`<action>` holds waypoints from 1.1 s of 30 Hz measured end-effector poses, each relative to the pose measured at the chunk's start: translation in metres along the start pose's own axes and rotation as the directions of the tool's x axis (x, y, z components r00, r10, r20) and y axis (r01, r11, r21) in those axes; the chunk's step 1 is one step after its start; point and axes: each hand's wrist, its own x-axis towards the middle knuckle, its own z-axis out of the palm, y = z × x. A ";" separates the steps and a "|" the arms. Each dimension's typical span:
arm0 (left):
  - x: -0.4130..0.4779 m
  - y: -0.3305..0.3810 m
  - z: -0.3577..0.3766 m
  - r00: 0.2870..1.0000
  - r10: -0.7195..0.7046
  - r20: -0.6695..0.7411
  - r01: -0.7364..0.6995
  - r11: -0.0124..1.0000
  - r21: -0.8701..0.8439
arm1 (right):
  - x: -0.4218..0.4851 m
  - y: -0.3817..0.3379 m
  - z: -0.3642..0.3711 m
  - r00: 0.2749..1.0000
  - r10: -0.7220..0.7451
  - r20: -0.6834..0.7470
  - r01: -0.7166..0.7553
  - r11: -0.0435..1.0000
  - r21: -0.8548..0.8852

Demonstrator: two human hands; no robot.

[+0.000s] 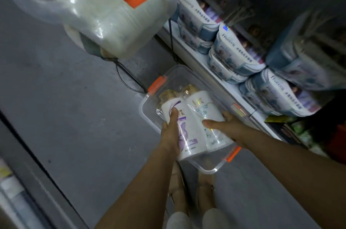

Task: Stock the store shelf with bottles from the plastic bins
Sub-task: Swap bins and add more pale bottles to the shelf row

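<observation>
Left hand (pixel 171 133): curled round the purple-label bottle (pixel 189 135), thumb lying up its front.
Right hand (pixel 225 126): grips the blue-label bottle (pixel 198 109), thumb across the front, fingers on its right side.
Bottles: side by side, touching, gold caps pointing far, both inside the clear bin (pixel 211 169).
Clear bin: near centre, just beside the shelf (pixel 202 60) on the right; whether it rests on the floor (pixel 74 97), I cannot tell.
Second bin (pixel 93 4): far left, blurred.

"Frozen II" on packs (pixel 236 51), shelf (pixel 215 82)
</observation>
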 end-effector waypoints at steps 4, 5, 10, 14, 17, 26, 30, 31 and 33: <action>-0.050 0.028 0.004 0.998 0.008 0.057 -0.006 1.000 -0.031 | -0.051 -0.033 0.001 1.000 -0.030 0.001 0.030 0.999 0.023; -0.066 0.035 0.007 0.998 0.017 0.065 -0.015 1.000 -0.026 | -0.065 -0.044 0.001 0.999 -0.042 0.003 0.042 0.999 0.011; -0.133 0.066 0.015 0.989 0.047 0.139 -0.045 0.999 -0.017 | -0.136 -0.090 -0.004 0.996 -0.089 -0.023 0.088 0.995 -0.036; -0.201 0.088 0.017 0.979 0.071 0.190 -0.072 0.997 -0.001 | -0.194 -0.112 -0.005 0.989 -0.145 -0.033 0.144 0.989 -0.041; -0.247 0.105 0.019 0.969 0.122 0.214 -0.121 0.993 -0.019 | -0.236 -0.130 -0.007 0.980 -0.197 -0.018 0.195 0.979 -0.055; -0.388 0.175 0.026 0.895 0.212 0.391 -0.256 0.965 0.063 | -0.357 -0.187 -0.002 0.938 -0.341 -0.064 0.346 0.935 0.077; -0.444 0.197 0.035 0.862 0.199 0.467 -0.272 0.958 0.093 | -0.404 -0.209 0.001 0.899 -0.427 -0.096 0.437 0.888 0.142; -0.455 0.201 0.037 0.855 0.208 0.475 -0.276 0.958 0.079 | -0.417 -0.214 0.002 0.883 -0.454 -0.121 0.468 0.870 0.153; -0.474 0.209 0.042 0.841 0.243 0.484 -0.314 0.947 0.072 | -0.438 -0.223 0.002 0.851 -0.496 -0.172 0.520 0.842 0.143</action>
